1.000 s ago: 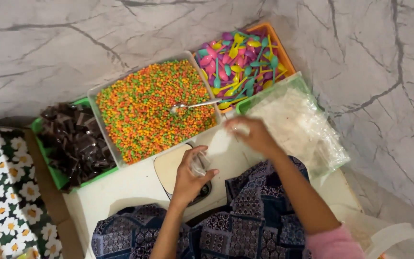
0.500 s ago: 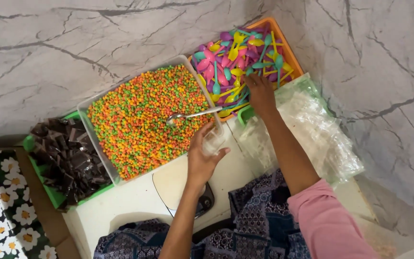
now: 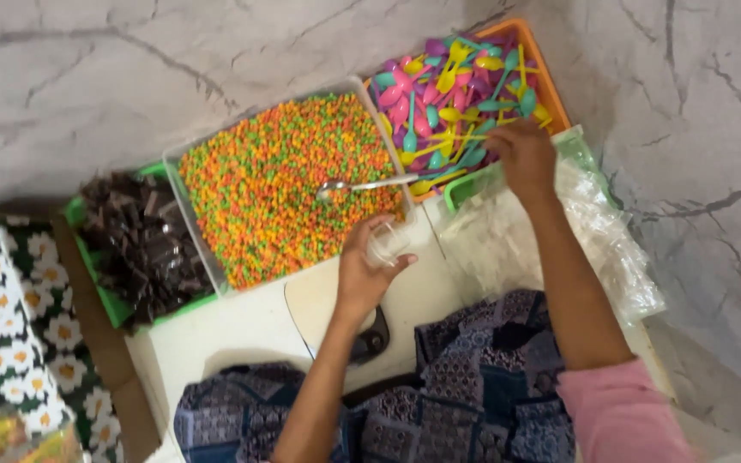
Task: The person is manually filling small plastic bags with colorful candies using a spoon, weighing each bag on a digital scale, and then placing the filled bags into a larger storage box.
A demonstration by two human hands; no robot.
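Observation:
My left hand [image 3: 364,267] holds a small clear plastic bag [image 3: 389,243] just in front of the clear tray of tiny orange, green and yellow sweets [image 3: 289,184]. A metal spoon [image 3: 362,184] lies on the sweets with its handle over the tray's right rim. My right hand [image 3: 523,154] reaches into the orange tray of coloured plastic spoons [image 3: 460,94], its fingers down among the spoons at the tray's near edge. Whether it grips a spoon is hidden.
A green tray of dark wrapped pieces [image 3: 139,244] stands left of the sweets. A green tray heaped with clear plastic bags [image 3: 559,231] is at the right. A small scale [image 3: 336,309] sits on the white table [image 3: 225,334]. Floral cloth [image 3: 10,334] lies far left.
My right hand has left the clear bag and moved up and right into the tray of coloured spoons. My left hand has kept the bag and shifted towards the sweets tray.

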